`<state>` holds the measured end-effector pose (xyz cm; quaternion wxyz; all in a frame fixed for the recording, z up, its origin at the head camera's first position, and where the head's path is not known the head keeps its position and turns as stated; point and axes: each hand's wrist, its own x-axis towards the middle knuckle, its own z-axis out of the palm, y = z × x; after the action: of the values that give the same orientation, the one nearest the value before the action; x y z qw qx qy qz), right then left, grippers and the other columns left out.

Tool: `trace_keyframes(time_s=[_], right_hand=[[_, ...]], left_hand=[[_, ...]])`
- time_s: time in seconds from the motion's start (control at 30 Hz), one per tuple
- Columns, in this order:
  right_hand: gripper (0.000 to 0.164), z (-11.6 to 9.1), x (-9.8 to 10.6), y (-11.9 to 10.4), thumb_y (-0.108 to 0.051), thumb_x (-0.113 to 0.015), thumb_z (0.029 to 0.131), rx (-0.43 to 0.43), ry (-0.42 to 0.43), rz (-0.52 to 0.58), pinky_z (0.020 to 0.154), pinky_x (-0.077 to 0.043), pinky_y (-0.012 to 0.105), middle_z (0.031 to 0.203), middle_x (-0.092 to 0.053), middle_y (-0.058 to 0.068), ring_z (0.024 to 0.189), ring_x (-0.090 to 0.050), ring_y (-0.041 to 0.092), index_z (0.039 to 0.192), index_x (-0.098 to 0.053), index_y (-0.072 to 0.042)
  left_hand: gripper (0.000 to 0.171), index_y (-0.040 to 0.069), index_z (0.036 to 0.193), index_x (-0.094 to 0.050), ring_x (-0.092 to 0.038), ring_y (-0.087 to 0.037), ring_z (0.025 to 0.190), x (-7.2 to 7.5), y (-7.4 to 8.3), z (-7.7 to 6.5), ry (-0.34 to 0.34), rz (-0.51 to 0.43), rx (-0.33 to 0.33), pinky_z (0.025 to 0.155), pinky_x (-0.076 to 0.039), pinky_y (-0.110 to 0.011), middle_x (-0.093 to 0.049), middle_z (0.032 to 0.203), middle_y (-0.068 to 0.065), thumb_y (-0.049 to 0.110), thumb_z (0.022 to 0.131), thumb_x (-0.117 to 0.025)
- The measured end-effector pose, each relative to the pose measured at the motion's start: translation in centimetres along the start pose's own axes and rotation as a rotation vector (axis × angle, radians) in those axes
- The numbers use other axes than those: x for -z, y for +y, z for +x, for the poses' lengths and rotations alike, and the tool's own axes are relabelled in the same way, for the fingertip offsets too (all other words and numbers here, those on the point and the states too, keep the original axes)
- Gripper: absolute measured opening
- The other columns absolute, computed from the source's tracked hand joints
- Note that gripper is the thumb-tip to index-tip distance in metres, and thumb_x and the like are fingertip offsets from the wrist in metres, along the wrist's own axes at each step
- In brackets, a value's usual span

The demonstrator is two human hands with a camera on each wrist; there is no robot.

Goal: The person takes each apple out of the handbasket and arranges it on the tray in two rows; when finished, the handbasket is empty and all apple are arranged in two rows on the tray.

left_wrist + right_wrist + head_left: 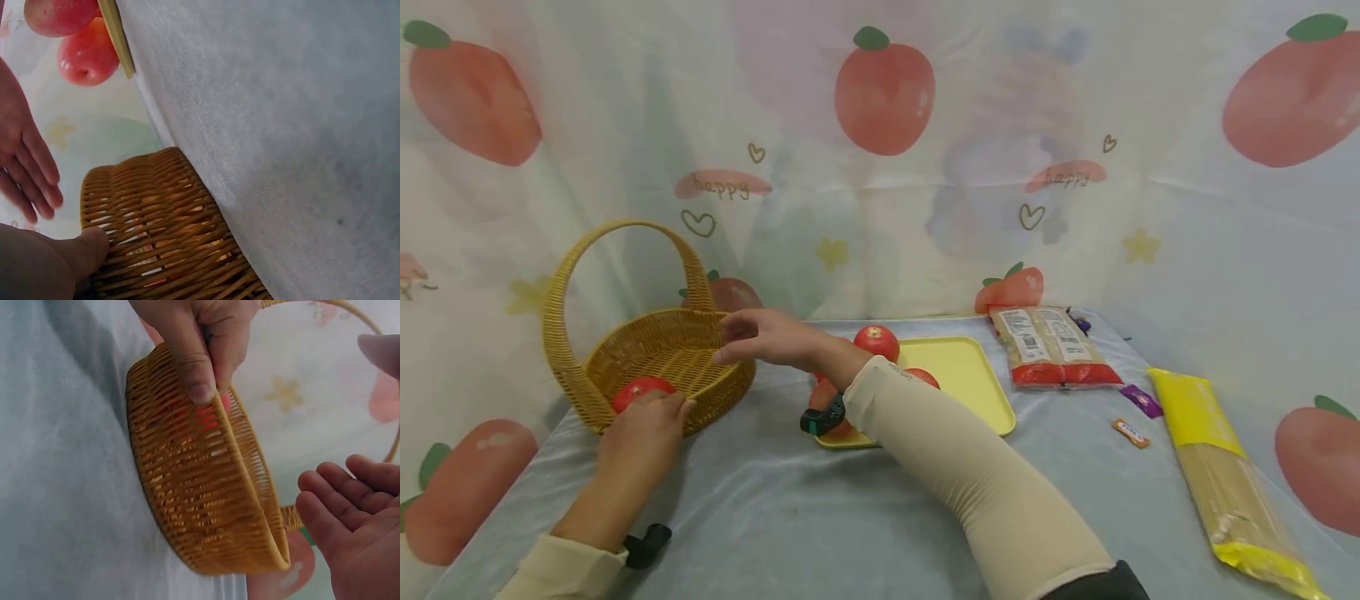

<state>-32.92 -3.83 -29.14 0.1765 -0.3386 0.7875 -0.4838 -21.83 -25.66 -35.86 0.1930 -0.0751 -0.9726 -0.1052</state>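
Observation:
A wicker basket with a tall arched handle stands on the left of the table. One red tomato lies inside, near its front left. My left hand grips the near rim, thumb on the outer weave, as the right wrist view also shows. Over the basket's right side, my right hand is held with fingers spread and palm bare, holding nothing. Behind my right forearm, a yellow tray bears several red tomatoes, partly hidden by the arm.
At the back right lies a bag of grain with a red lower edge. Next to it are a purple wrapped sweet and an orange one. A long yellow noodle packet lies along the right edge. A printed curtain hangs behind.

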Motion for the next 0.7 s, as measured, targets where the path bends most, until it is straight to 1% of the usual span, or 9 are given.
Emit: trace_keyframes(time_s=[0.17, 0.23, 0.33, 0.53, 0.6, 0.7], right_hand=[[0.063, 1.8, -1.0, -0.5, -0.035, -0.077, 0.092, 0.014, -0.028, 0.016, 0.096, -0.051, 0.022, 0.136, -0.063, -0.008, 0.118, -0.059, 0.001, 0.148, -0.054, -0.017], [0.062, 2.6, -1.3, -0.7, -0.034, -0.077, 0.093, 0.015, -0.032, 0.012, 0.095, -0.051, 0.022, 0.138, -0.063, -0.005, 0.118, -0.059, 0.002, 0.148, -0.055, -0.016], [0.06, 3.8, -1.7, -0.8, -0.036, -0.076, 0.093, 0.012, -0.03, -0.007, 0.095, -0.051, 0.021, 0.145, -0.06, -0.004, 0.118, -0.059, 0.002, 0.146, -0.057, -0.016], [0.061, 6.0, -1.9, -0.9, -0.042, -0.076, 0.092, -0.002, -0.026, -0.061, 0.094, -0.051, 0.022, 0.142, -0.061, -0.01, 0.117, -0.061, 0.002, 0.145, -0.058, -0.019], [0.061, 6.6, -1.9, -0.9, -0.045, -0.075, 0.093, -0.012, -0.035, -0.09, 0.095, -0.051, 0.022, 0.145, -0.059, -0.013, 0.117, -0.061, 0.001, 0.146, -0.058, -0.02], [0.062, 7.6, -1.9, -1.1, -0.049, -0.073, 0.093, -0.032, -0.047, -0.126, 0.096, -0.052, 0.024, 0.146, -0.058, -0.014, 0.118, -0.062, 0.002, 0.147, -0.057, -0.022]], left_hand=[[0.022, -0.003, 0.104, -0.073, -0.066, -0.048, 0.088, 0.0, 0.1, 0.0, 0.002, 0.005, 0.004, 0.069, -0.053, -0.065, -0.067, 0.094, -0.024, 0.017, 0.102, -0.064], [0.021, -0.002, 0.101, -0.073, -0.066, -0.047, 0.087, 0.0, 0.1, 0.0, 0.006, 0.008, 0.002, 0.068, -0.053, -0.064, -0.066, 0.092, -0.023, 0.016, 0.102, -0.064], [0.018, 0.0, 0.099, -0.073, -0.066, -0.046, 0.086, 0.0, 0.1, 0.1, 0.006, 0.011, 0.004, 0.066, -0.054, -0.063, -0.066, 0.091, -0.022, 0.016, 0.101, -0.065], [0.02, -0.001, 0.098, -0.073, -0.067, -0.046, 0.085, 0.1, 0.1, 0.0, 0.022, 0.011, 0.008, 0.065, -0.054, -0.063, -0.067, 0.092, -0.022, 0.017, 0.101, -0.065], [0.021, -0.001, 0.097, -0.072, -0.067, -0.046, 0.085, 0.1, 0.1, 0.1, 0.013, 0.01, 0.012, 0.064, -0.053, -0.063, -0.067, 0.092, -0.022, 0.017, 0.101, -0.065], [0.02, 0.0, 0.098, -0.073, -0.067, -0.046, 0.085, 0.1, 0.1, 0.1, 0.008, 0.013, 0.024, 0.064, -0.054, -0.064, -0.067, 0.092, -0.021, 0.018, 0.101, -0.066]])
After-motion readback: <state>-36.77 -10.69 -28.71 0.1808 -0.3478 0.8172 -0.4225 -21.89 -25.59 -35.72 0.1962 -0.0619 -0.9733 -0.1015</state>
